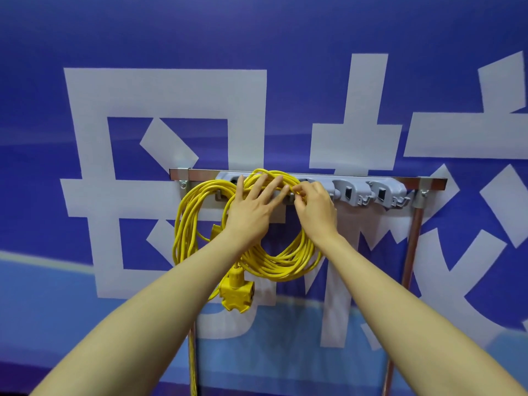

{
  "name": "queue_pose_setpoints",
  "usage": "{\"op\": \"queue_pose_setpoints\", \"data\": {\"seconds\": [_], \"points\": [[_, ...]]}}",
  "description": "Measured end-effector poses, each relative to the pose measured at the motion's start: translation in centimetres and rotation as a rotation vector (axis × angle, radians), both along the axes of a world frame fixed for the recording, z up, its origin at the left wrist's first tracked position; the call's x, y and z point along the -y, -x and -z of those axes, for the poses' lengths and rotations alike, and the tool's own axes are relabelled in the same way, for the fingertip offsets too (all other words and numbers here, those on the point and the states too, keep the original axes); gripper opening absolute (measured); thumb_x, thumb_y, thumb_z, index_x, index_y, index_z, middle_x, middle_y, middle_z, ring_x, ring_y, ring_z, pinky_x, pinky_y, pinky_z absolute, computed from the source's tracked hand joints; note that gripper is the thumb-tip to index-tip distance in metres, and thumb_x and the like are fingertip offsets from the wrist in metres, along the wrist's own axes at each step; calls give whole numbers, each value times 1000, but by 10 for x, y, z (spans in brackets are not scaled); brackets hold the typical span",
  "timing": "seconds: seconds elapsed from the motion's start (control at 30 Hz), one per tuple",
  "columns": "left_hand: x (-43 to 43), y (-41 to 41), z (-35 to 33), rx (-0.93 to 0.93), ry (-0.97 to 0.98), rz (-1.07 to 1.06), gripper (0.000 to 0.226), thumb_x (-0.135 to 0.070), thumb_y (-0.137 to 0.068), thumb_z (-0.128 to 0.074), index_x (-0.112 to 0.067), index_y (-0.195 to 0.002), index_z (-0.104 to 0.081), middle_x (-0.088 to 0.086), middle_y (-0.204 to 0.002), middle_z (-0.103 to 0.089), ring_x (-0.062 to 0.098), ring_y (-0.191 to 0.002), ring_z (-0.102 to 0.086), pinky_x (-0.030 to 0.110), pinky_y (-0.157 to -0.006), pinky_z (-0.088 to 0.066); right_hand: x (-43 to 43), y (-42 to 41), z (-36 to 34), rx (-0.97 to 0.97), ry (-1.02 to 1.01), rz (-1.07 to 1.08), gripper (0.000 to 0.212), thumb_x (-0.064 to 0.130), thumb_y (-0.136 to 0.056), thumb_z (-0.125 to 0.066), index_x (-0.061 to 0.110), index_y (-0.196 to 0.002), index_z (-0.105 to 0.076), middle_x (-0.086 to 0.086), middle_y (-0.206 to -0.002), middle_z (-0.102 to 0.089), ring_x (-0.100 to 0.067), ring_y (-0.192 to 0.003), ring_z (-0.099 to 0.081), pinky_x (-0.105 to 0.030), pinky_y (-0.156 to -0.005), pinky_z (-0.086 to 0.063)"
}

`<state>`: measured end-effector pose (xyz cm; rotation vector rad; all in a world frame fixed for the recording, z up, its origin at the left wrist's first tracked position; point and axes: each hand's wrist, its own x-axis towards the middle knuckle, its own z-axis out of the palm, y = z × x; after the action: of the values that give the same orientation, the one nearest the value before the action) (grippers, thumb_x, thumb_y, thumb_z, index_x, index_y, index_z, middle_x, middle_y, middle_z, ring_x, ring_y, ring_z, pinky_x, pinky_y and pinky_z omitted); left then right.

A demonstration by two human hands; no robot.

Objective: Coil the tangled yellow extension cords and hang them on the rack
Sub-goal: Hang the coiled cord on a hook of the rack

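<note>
Two coils of yellow extension cord hang on the grey rack, which is fixed to a metal rail. The left coil hangs from a hook at the rack's left end. The right coil hangs near the rack's middle, and a yellow socket block dangles below it. My left hand lies on the top strands of the right coil with its fingers spread and straight. My right hand pinches the top strands of that coil at the rack with thumb and fingers.
Two grey clamp holders with hooks at the rack's right end carry nothing. A copper post stands under the rail's right end. One yellow cord strand hangs down at the left. Behind is a blue banner with large white characters.
</note>
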<state>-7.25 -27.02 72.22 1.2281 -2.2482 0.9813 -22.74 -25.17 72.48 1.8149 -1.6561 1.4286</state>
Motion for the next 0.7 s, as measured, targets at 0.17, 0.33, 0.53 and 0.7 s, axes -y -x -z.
{"op": "queue_pose_setpoints", "data": {"seconds": [0.17, 0.33, 0.53, 0.7], "points": [[3, 8, 9, -77, 10, -11, 73, -27, -100, -42, -29, -154, 7, 1, -163, 9, 31, -149, 8, 63, -112, 11, 5, 0, 4, 150, 72, -137, 20, 8, -92, -52, 14, -100, -71, -7, -103, -60, -25, -96, -58, -37, -79, -49], [-1, 11, 26, -108, 4, -53, 76, -33, -99, -44, -27, -154, 9, 2, -163, 9, 36, -148, 11, 60, -109, 18, 2, -2, 10, 311, 106, -196, 14, 7, -88, -61, 11, -99, -68, -7, -96, -63, -19, -87, -60, -36, -81, -52], [-10, 17, 27, -108, -71, -93, 78, -38, -100, -39, -24, -152, 17, 0, -161, 20, 35, -145, 24, 62, -108, 21, 3, -3, 13, 284, 45, -153, 13, 8, -88, -60, 13, -97, -68, -9, -96, -58, -25, -90, -60, -44, -82, -52], [-15, 3, 13, -37, -129, -57, 79, -26, -96, -45, -29, -154, 9, 0, -161, 22, 32, -146, 24, 62, -111, 14, -6, 6, 4, 135, -79, -117, 24, 9, -90, -55, 22, -108, -66, -5, -103, -59, -23, -95, -58, -42, -82, -53]]}}
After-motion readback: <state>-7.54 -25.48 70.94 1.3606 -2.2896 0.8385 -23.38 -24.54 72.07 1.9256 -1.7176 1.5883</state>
